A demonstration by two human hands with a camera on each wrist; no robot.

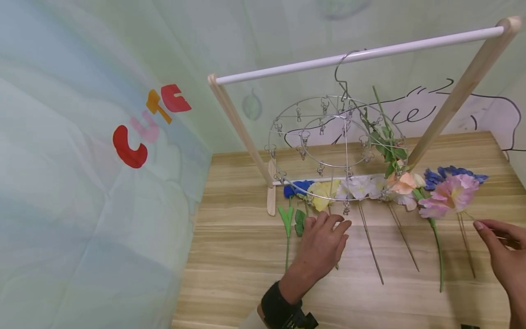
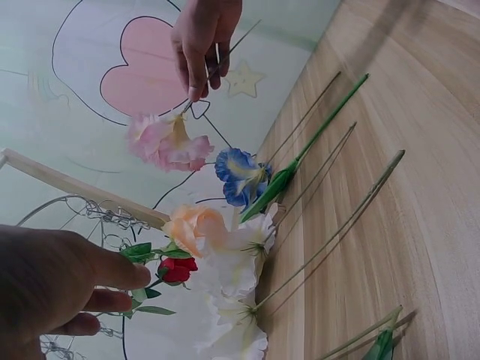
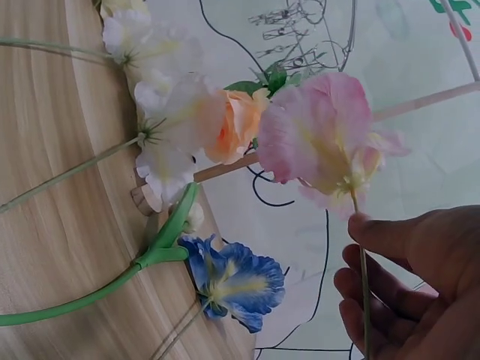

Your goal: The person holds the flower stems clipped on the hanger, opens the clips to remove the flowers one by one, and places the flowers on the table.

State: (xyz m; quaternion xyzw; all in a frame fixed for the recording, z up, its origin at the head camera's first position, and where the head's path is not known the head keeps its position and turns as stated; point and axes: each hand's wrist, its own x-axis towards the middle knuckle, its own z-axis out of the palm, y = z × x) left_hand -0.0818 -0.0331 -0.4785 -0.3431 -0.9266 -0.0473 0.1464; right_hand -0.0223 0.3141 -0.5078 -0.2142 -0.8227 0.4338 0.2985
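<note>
My right hand (image 1: 507, 251) pinches the thin stem of a pink artificial flower (image 1: 452, 196), its bloom raised above the table. My left hand (image 1: 322, 244) is just below the front rim of a round wire clip hanger, near a dangling metal clip (image 1: 346, 209); its fingers are loosely bent and hold nothing visible. A red rose (image 2: 178, 270) hangs head down at the hanger's right side, its green leaves (image 1: 386, 144) showing in the head view. In the right wrist view, the pink bloom (image 3: 322, 139) stands just beyond my thumb.
The hanger hooks over a white rod (image 1: 283, 71) on a wooden stand (image 1: 456, 96). A row of flowers lies on the table: blue (image 1: 302, 186), yellow (image 1: 324, 194), white (image 1: 359, 187), peach (image 1: 402, 183) and another blue one (image 2: 241, 176). Their stems point toward me. A printed curtain (image 1: 102, 205) borders the left.
</note>
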